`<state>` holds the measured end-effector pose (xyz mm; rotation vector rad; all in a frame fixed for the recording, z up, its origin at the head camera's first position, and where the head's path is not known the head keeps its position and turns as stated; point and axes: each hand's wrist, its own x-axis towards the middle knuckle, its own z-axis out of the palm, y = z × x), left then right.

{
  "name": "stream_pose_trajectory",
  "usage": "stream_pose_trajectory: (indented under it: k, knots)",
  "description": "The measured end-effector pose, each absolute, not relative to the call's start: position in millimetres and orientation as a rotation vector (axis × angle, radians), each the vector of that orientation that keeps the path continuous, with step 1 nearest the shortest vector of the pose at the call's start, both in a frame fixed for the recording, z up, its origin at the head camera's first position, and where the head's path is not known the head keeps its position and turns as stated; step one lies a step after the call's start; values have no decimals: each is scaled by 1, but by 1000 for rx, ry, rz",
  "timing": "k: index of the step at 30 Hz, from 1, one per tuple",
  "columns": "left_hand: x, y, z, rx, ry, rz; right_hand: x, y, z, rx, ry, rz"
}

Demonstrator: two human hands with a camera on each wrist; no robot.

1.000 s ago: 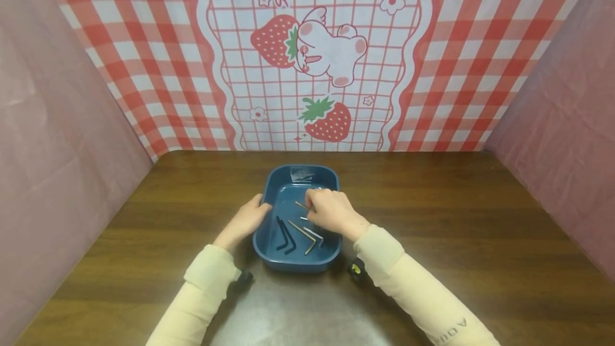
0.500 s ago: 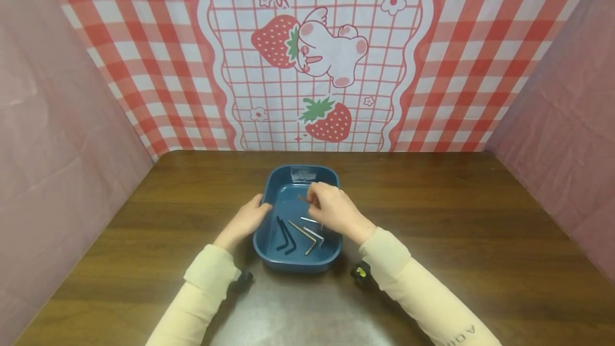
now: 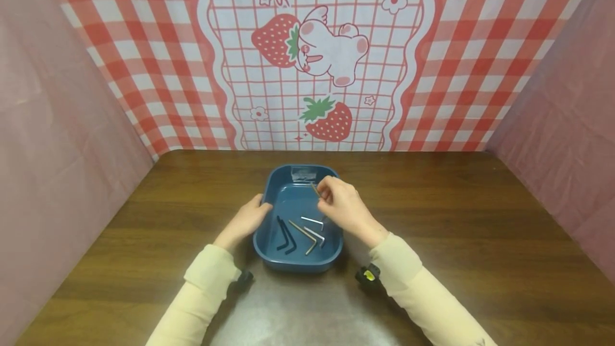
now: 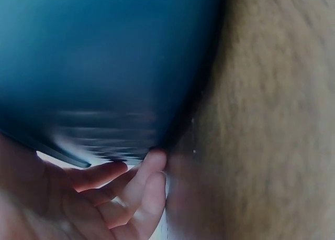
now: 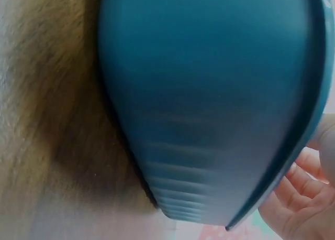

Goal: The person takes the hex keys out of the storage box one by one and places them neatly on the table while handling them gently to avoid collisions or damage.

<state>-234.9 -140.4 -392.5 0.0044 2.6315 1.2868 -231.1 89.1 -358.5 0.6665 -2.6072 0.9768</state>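
A blue plastic bin (image 3: 299, 266) stands on the table with L-shaped hex keys lying on its floor. My left hand (image 3: 244, 222) grips its left wall, thumb at the rim and, in the left wrist view, fingers (image 4: 153, 190) against the outside. Over the bin's right side, my right hand (image 3: 347, 206) pinches a brass-coloured hex key (image 3: 314, 189); most of that key is hidden by the fingers. Two black hex keys (image 3: 291, 241) lie at the left of the bin floor. Beside them are a brass-coloured hex key (image 3: 304, 234) and two silver hex keys, one (image 3: 312, 221) behind the other (image 3: 314, 234).
The brown wooden table (image 3: 432, 218) spreads around the bin on every side. Behind it hangs a red-and-white checked cloth (image 3: 451, 63) with strawberry prints. Pink drapes (image 3: 72, 95) close off both sides. In the right wrist view the ribbed outer wall of the bin fills the middle.
My right hand has moved right and slightly back with the brass-coloured hex key, uncovering more of the silver keys. My left hand and the bin have stayed put.
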Motion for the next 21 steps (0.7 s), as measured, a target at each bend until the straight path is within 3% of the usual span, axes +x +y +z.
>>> stream_pose_trajectory:
  k: [21]
  knots:
    - [-234, -140, -392, -20, 2602, 1301, -230, 126, -351, 379, -2540, 1144]
